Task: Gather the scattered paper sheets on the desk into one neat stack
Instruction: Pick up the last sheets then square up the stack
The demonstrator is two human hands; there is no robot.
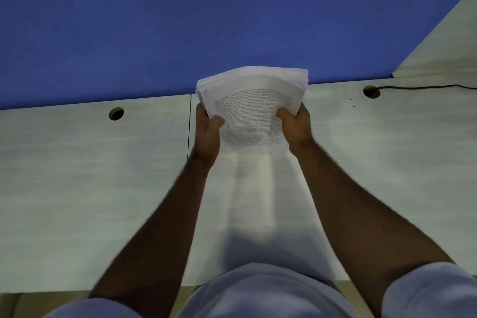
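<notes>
I see the left hand gripping the left edge of the stack, thumb curled over the printed top sheet and the other fingers hidden underneath. The right hand grips the right edge the same way, its thumb pressed onto the text and its fingers wrapped behind the pages. Both hands are closed round the paper, one on each side, with the stack between them.

The stack is held upright and tilted toward me, so I read dense lines of black print on the facing sheet. Its top edges fan out slightly and do not sit quite flush. Whether its bottom edge touches the desk I cannot tell; that edge is blurred.

Both bare forearms run from the hands back toward me, ending in pale sleeves.

Beyond the hands stands a blue partition. Left of the left hand, a round hole sits in the desk. Right of the right hand is a second hole, with a dark cable running from it toward the right edge.
</notes>
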